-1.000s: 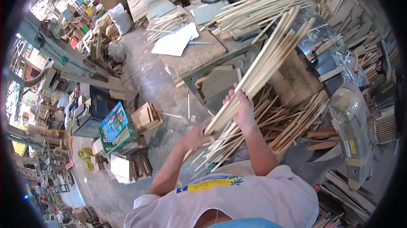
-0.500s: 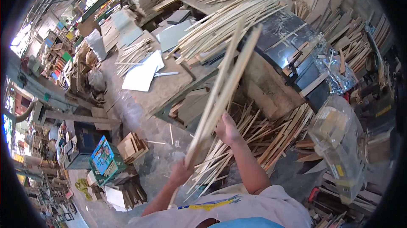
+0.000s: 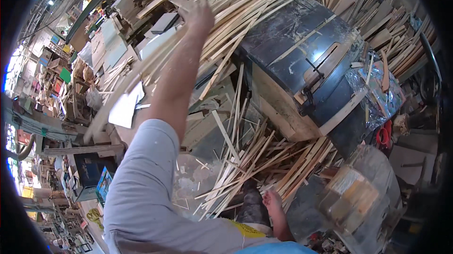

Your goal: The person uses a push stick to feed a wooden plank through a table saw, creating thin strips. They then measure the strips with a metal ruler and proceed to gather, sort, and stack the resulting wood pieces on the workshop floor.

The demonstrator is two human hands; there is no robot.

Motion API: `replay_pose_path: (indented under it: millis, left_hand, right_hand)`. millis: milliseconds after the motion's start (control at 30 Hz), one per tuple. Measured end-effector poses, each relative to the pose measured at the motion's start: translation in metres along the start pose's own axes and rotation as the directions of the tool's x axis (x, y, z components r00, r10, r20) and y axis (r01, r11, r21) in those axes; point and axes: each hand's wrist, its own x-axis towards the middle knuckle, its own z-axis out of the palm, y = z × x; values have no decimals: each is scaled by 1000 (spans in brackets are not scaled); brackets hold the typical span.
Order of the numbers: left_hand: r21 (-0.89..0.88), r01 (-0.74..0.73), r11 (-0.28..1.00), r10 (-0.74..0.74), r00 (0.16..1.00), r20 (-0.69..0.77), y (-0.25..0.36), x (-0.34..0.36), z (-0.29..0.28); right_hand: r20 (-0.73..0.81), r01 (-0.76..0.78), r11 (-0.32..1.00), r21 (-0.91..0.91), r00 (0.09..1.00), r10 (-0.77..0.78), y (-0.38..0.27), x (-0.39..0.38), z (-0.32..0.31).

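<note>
My left hand [image 3: 197, 17] is raised over the pile of pale wooden strips [image 3: 255, 8] on the worktable, its fingers closed round long strips that trail down-left, blurred, behind my forearm. My right hand [image 3: 272, 202] is low at the bottom centre, fingers loosely bent with nothing visible in them, beside a heap of loose offcut strips [image 3: 306, 159] under the table. A white sheet [image 3: 121, 110] lies left of my raised arm.
A dark machine top [image 3: 292, 32] with a clamp [image 3: 309, 91] stands right of the pile. A plastic-covered machine part [image 3: 354, 197] is at lower right, a crinkled plastic bundle [image 3: 373, 98] above it. Timber pieces lean along the back right; cluttered shelves and boxes line the left.
My left hand has swung up and forward with strips to the table pile. My right hand has let go of the bundle and dropped low. The view has shifted toward the table.
</note>
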Motion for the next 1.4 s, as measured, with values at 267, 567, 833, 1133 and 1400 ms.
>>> replay_pose_path:
  millis: [267, 567, 833, 1133, 1400]
  left_hand:
    - [-777, -406, 480, 272, 911, -309, 105, -212, 48]
    - [-514, 507, 692, 254, 496, 831, -51, -702, 118]
    - [-14, 687, 727, -97, 122, 988, -167, -924, 168]
    - [-126, 540, 832, 56, 145, 988, -135, -976, 332]
    - [-309, 428, 849, 218, 249, 944, -31, -920, 486]
  right_hand:
    - [5, 16, 941, -339, 1000, -16, 46, 29, -21]
    - [-14, 29, 865, -502, 999, -42, 50, 136, 7]
    - [-220, -60, 741, -668, 968, -120, 124, 403, -11]
    - [-222, 33, 414, -910, 805, -550, 197, 480, 14]
    - [-53, 206, 405, -891, 838, -543, 205, 474, 36]
